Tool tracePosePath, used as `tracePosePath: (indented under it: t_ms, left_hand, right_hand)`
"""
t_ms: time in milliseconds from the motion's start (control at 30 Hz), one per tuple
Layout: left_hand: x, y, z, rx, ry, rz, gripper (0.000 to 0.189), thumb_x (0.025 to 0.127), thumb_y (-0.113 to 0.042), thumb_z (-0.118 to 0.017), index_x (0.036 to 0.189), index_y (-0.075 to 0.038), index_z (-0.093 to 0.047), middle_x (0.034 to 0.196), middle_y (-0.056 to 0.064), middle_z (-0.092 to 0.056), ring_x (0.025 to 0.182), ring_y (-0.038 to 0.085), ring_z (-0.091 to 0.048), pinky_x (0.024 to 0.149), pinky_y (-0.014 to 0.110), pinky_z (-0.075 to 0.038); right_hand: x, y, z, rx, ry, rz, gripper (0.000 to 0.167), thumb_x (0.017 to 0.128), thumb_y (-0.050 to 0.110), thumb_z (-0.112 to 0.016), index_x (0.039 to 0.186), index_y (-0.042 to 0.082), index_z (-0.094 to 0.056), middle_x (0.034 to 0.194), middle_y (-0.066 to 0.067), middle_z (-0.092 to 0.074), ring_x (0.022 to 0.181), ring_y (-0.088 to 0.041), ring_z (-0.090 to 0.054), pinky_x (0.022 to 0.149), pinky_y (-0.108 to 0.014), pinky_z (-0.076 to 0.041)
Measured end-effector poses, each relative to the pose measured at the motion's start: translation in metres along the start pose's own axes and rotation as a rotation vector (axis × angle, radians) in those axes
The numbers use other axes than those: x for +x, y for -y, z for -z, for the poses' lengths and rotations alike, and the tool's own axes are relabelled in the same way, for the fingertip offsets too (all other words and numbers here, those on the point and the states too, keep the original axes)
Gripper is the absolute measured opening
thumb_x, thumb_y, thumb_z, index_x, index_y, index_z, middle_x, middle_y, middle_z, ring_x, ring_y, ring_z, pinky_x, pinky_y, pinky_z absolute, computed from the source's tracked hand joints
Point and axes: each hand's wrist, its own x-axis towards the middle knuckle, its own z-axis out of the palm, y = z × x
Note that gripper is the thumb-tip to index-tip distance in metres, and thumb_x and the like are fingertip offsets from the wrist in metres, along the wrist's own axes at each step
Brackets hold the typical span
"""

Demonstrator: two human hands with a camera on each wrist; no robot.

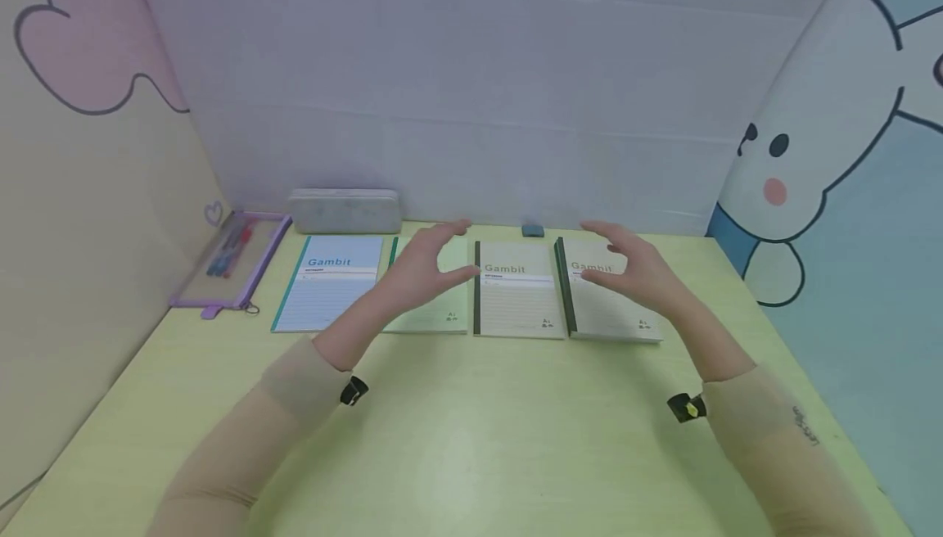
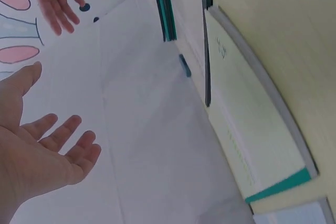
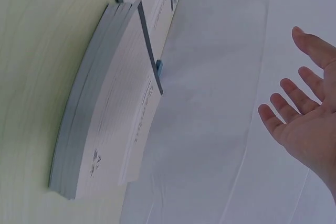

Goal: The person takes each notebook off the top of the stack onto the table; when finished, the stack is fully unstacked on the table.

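Note:
Both hands are raised over the notebooks, palms facing each other, fingers spread and nothing held. My left hand [image 1: 420, 271] hovers over a pale green notebook [image 1: 435, 318], partly covering it in the head view. Above the rightmost notebook stack [image 1: 610, 320] hangs my right hand [image 1: 641, 275]. That stack shows several layers with grey page edges and dark spines in the right wrist view. Between the hands lies a white notebook [image 1: 519, 312] with a dark spine, marked Gambit. A light blue notebook [image 1: 317, 304] with a teal spine is left of the green one.
At the back left, a grey pencil case [image 1: 346, 214] stands by the wall. A purple-edged clear pouch [image 1: 234, 267] with pens lies beside the left wall. A small blue-grey block [image 1: 533, 230] sits behind the notebooks. Drawn-on walls border both sides of the table [image 1: 457, 439].

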Motion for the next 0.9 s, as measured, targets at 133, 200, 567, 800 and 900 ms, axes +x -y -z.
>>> tracePosePath:
  t_ms: [133,200,567,800,900]
  left_hand:
    - [0.008,-0.007,-0.030,-0.055,0.049,-0.011,0.076,0.085,-0.041,-0.068,0.148,-0.020,-0.032,0.142,0.000,-0.045,0.133,0.024,-0.037,0.109,0.045,-0.032]
    - [0.011,-0.011,-0.045,-0.087,0.067,-0.017,0.078,0.084,-0.041,-0.069,0.149,-0.020,-0.030,0.144,0.000,-0.044,0.134,0.024,-0.037,0.109,0.044,-0.033]
    - [0.038,-0.027,-0.103,-0.177,0.165,-0.027,0.089,0.082,-0.046,-0.070,0.152,-0.024,-0.018,0.154,-0.003,-0.027,0.140,0.022,-0.029,0.111,0.043,-0.029]
    - [0.058,-0.034,-0.131,-0.206,0.240,-0.022,0.100,0.076,-0.043,-0.077,0.152,-0.026,-0.014,0.156,-0.003,-0.021,0.142,0.021,-0.023,0.112,0.041,-0.027]
    - [0.067,-0.032,-0.140,-0.201,0.266,-0.005,0.102,0.076,-0.040,-0.078,0.153,-0.026,-0.012,0.157,-0.002,-0.020,0.143,0.021,-0.022,0.113,0.040,-0.027]
  right_hand:
    - [-0.009,-0.016,0.009,-0.037,-0.009,-0.074,0.073,0.084,0.027,-0.072,0.146,0.020,-0.035,0.150,-0.010,-0.034,0.131,-0.037,-0.038,0.101,-0.057,-0.037]
    - [-0.014,-0.024,0.012,-0.049,-0.006,-0.105,0.074,0.085,0.028,-0.072,0.147,0.020,-0.033,0.151,-0.012,-0.032,0.131,-0.040,-0.037,0.101,-0.059,-0.035]
    - [-0.026,-0.080,0.019,-0.065,0.033,-0.226,0.078,0.086,0.029,-0.069,0.149,0.012,-0.026,0.152,-0.021,-0.024,0.135,-0.045,-0.028,0.104,-0.059,-0.031]
    - [-0.030,-0.107,0.016,-0.023,0.121,-0.267,0.081,0.089,0.038,-0.065,0.151,0.010,-0.021,0.152,-0.026,-0.018,0.133,-0.050,-0.026,0.105,-0.059,-0.029]
    - [-0.031,-0.119,0.012,-0.010,0.142,-0.276,0.081,0.089,0.037,-0.065,0.150,0.008,-0.021,0.152,-0.027,-0.016,0.135,-0.050,-0.022,0.106,-0.059,-0.028]
